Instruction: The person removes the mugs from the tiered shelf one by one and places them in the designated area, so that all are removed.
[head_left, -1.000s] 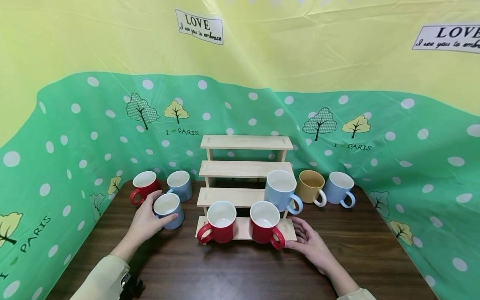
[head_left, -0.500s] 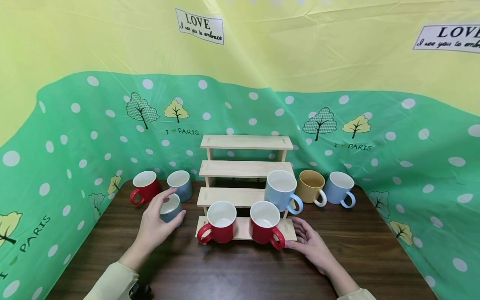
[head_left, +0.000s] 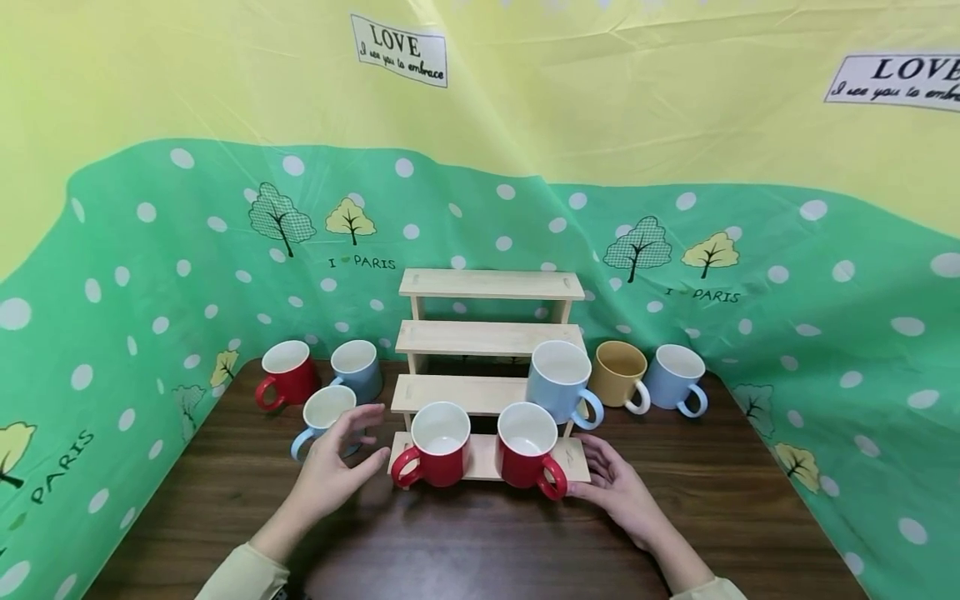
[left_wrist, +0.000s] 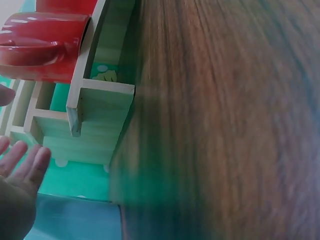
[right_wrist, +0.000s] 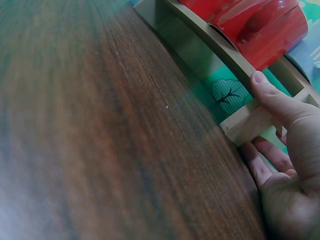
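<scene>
Left hand [head_left: 332, 471] is off the dusty-blue cylindrical mug with white interior [head_left: 328, 410]: a second ago it was round it, now fingers are spread, thumb well apart from index. Mug stands upright on the dark wood-grain table [head_left: 480, 546], left of the pale wooden four-tier rack [head_left: 450, 394], handle now visible, pointing left. Looks like a release or regrip (my read), so mug placement is still pending. Right hand [head_left: 618, 492] unchanged, thumb and fingers pinching the rack's lowest tier at its right end. Can't tell if left fingers graze the mug; they cover its right side, left wrist view crops it
</scene>
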